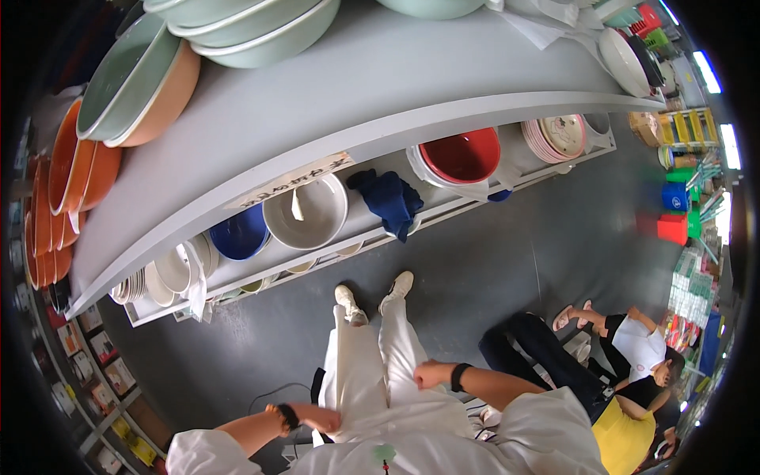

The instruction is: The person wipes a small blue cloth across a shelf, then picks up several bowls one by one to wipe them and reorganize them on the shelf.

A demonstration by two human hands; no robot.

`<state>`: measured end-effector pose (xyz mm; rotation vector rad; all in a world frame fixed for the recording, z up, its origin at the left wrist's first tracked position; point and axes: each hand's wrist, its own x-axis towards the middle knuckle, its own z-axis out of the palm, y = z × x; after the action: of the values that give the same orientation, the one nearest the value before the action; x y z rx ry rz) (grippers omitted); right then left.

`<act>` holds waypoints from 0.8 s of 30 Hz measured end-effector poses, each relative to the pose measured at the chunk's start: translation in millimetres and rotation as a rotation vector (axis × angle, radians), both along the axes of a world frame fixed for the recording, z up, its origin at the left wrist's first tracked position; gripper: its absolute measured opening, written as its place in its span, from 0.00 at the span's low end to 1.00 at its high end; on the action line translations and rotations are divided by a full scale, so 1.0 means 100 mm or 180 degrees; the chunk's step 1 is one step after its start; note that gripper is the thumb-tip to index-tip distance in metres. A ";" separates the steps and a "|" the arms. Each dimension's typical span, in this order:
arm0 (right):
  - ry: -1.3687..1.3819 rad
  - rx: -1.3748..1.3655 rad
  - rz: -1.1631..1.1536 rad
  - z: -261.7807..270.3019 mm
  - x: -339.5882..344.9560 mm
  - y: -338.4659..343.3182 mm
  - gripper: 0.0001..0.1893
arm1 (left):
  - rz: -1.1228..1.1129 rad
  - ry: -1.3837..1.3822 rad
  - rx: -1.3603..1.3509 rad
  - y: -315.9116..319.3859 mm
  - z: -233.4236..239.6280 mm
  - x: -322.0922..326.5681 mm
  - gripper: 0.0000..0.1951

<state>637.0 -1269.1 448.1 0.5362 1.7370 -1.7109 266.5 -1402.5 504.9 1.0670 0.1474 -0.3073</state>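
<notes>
My left hand rests low against the lap of my white trousers, a dark band at its wrist. Over the other thigh is my right hand, its fingers curled inward, with a black band on the wrist. I see nothing held in either hand, but the inner sides of the fingers are hidden. Before me a grey shelf carries stacked pale green bowls and orange dishes. On the lower shelf are a red bowl, a dark blue cloth, a grey-white bowl and a blue bowl.
Pink-rimmed plates stand at the lower shelf's right. A person in a yellow top and another in a white top sit at right. Bins line the far side. Boxed goods fill a left rack. A cable is near my left hand.
</notes>
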 end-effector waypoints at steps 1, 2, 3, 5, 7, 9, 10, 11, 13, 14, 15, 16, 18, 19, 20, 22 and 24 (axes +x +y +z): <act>0.0137 -0.0499 0.0643 0.32 -0.08 0.13 0.08 | 0.0080 -0.0525 -0.0361 -0.04 0.32 0.05 0.06; 0.0485 -0.1453 0.0867 0.48 -0.01 0.10 0.07 | 0.0097 -0.0937 -0.0596 0.02 0.51 0.11 0.06; 0.0723 -0.2543 0.0546 0.67 0.10 0.03 0.10 | 0.0113 -0.1074 -0.0682 0.09 0.60 0.13 0.06; 0.0679 -0.3939 -0.0296 1.29 0.08 0.03 0.11 | 0.0164 -0.0992 -0.0680 0.22 0.67 0.12 0.05; 0.0932 -0.4354 -0.0524 1.44 0.00 0.04 0.12 | 0.0204 -0.0739 -0.0536 0.33 0.48 0.08 0.05; 0.1094 -0.4356 -0.0313 1.22 -0.06 0.05 0.13 | 0.0296 -0.0479 -0.0344 0.44 0.28 0.05 0.05; 0.1128 -0.4263 -0.0154 0.98 -0.10 0.07 0.13 | 0.0343 -0.0387 -0.0232 0.51 0.14 0.03 0.05; 0.1135 -0.4205 -0.0026 0.77 -0.13 0.08 0.13 | 0.0396 -0.0315 -0.0132 0.56 0.02 0.01 0.05; 0.1151 -0.3996 0.0315 0.22 -0.22 0.14 0.14 | 0.0491 -0.0205 0.0074 0.69 -0.32 -0.02 0.05; 0.1149 -0.3866 0.0470 -0.04 -0.25 0.23 0.14 | 0.0524 -0.0176 0.0197 0.79 -0.51 -0.03 0.05; 0.1176 -0.3745 0.0642 -0.28 -0.29 0.33 0.15 | 0.0584 -0.0132 0.0320 0.86 -0.68 -0.06 0.06; 0.1197 -0.3574 0.0789 -0.48 -0.32 0.49 0.15 | 0.0621 -0.0110 0.0451 0.95 -0.86 -0.07 0.06; 0.1241 -0.3003 0.1106 -0.82 -0.40 1.00 0.16 | 0.0673 -0.0072 0.0778 1.15 -1.21 -0.09 0.06; 0.1227 -0.2503 0.1300 -0.88 -0.48 1.41 0.16 | 0.0721 -0.0012 0.0997 1.28 -1.36 -0.10 0.07; 0.1192 -0.1865 0.1490 -0.87 -0.55 1.82 0.19 | 0.0834 0.0034 0.1218 1.42 -1.50 -0.12 0.07; 0.1250 -0.1210 0.1538 -0.65 -0.74 2.57 0.20 | 0.1599 0.0171 0.1592 1.84 -1.71 -0.18 0.07; 0.1832 -0.0202 0.0874 -0.22 -0.82 2.97 0.18 | 0.1760 0.0038 0.2491 2.59 -1.76 -0.15 0.08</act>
<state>554.8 -972.1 426.1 -0.2489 2.0127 -1.8155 251.4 -1143.9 328.5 1.7357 0.5943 0.2769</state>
